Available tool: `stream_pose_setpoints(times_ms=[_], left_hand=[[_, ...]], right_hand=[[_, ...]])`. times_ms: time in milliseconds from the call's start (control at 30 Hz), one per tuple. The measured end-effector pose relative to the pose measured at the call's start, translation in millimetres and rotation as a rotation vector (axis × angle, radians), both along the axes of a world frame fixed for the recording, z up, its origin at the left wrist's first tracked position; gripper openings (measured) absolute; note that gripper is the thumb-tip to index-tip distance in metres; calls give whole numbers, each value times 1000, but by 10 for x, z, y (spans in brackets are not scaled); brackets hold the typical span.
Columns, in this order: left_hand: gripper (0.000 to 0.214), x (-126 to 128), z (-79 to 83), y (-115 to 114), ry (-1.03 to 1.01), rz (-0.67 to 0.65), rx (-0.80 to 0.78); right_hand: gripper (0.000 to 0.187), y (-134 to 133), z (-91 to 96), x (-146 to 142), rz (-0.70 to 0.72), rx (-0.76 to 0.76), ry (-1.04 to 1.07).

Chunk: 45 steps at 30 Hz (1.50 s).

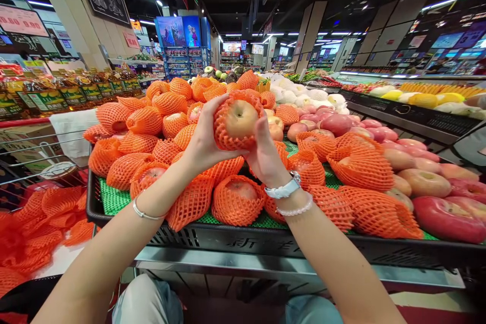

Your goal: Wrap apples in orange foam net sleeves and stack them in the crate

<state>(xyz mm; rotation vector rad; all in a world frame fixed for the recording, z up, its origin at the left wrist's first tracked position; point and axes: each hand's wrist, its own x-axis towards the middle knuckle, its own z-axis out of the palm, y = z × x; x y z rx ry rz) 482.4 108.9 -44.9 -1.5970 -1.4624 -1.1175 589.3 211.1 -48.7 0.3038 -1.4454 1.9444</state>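
Note:
Between my two hands is an apple (241, 120) in an orange foam net sleeve (224, 134), raised above the fruit display. My left hand (207, 136) wraps its left side, and my right hand (265, 154) grips the right side. The sleeve is gathered around the apple, leaving its stem end bare toward me. Below and around my hands lie several apples in the same orange netting, one of them a netted apple (239, 200) at the front of the black crate (228, 235). Parts of my fingers behind the apple are hidden.
Bare red apples (448, 217) fill the crate's right side. White-netted fruit (304, 93) lies farther back. At left, a wire cart (41, 149) stands by loose orange foam nets (49, 223) and oil bottles (72, 91). A metal rail (250, 263) runs below the crate.

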Motion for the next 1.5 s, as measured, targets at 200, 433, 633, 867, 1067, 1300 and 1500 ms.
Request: stream_pose_setpoints(times_ms=[200, 433, 633, 867, 1067, 1300, 1500], left_hand=[[102, 24, 51, -18, 245, -22, 32], [103, -28, 78, -71, 180, -48, -27], [115, 2, 42, -32, 151, -74, 75], [104, -10, 19, 11, 138, -35, 52], [98, -41, -8, -9, 146, -21, 37], [104, 6, 12, -60, 6, 62, 56], [97, 31, 30, -26, -23, -27, -74]], right_hand=[[44, 34, 91, 47, 129, -86, -30], [53, 132, 126, 120, 208, 24, -24], [53, 136, 148, 144, 88, 144, 37], [39, 162, 107, 40, -165, 137, 95], [41, 176, 149, 138, -183, 262, 104], [52, 360, 276, 351, -248, 390, 41], [41, 461, 253, 356, -504, 646, 111]])
